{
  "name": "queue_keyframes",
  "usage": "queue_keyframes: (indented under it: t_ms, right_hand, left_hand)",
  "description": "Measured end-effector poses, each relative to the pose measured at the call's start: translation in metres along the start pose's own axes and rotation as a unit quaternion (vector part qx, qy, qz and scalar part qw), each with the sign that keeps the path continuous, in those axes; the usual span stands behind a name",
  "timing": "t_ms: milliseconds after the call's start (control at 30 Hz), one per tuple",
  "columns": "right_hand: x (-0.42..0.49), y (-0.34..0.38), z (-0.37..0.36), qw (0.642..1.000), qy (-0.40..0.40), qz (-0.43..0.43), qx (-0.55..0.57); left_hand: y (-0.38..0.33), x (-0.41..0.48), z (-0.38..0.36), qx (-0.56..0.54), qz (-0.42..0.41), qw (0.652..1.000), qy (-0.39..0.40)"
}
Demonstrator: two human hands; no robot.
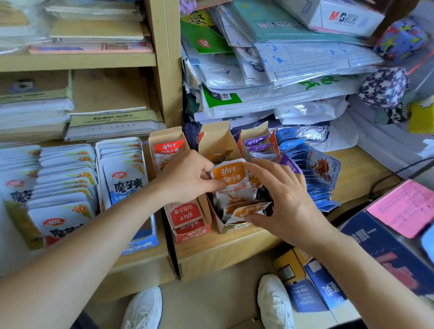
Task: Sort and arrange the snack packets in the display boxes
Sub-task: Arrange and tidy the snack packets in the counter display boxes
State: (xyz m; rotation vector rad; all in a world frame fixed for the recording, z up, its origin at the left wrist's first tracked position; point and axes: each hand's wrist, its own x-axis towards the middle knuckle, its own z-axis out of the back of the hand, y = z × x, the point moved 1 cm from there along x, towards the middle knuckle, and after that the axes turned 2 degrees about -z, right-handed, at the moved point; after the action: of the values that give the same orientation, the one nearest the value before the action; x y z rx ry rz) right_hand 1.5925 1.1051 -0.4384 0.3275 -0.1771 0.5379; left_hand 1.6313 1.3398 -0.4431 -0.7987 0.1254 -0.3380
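An orange-and-white snack packet (231,180) stands upright above the middle cardboard display box (224,226). My left hand (185,177) pinches its left edge. My right hand (282,195) curls round its right side and the orange packets (248,211) below it in the same box. To the left stands a box of red packets (185,214). A purple-packet box (258,145) stands behind to the right, with a row of blue packets (318,174) beside it.
Trays of white-and-blue packets (66,181) fill the left shelf. Stacks of paper and plastic-wrapped stationery (278,74) pile up behind the boxes. A dark blue carton (392,254) with a pink sheet (407,207) sits at the right. Flattened boxes (310,282) lie on the floor by my shoes.
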Motion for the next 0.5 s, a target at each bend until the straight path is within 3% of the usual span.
queue_keyframes:
  t_ms: [167,333,500]
  right_hand:
    - [0.001,-0.001,-0.002,1.0,0.0,0.01,0.006]
    - [-0.001,0.001,-0.003,0.999,-0.004,0.047,0.0]
    - [-0.016,0.002,-0.006,0.998,-0.012,0.052,0.021]
  left_hand:
    - [-0.007,-0.007,0.0,-0.006,-0.01,0.996,0.085]
    - [-0.003,-0.019,0.011,0.014,-0.025,0.975,0.219]
    - [-0.004,-0.023,0.023,-0.093,-0.036,0.982,0.159]
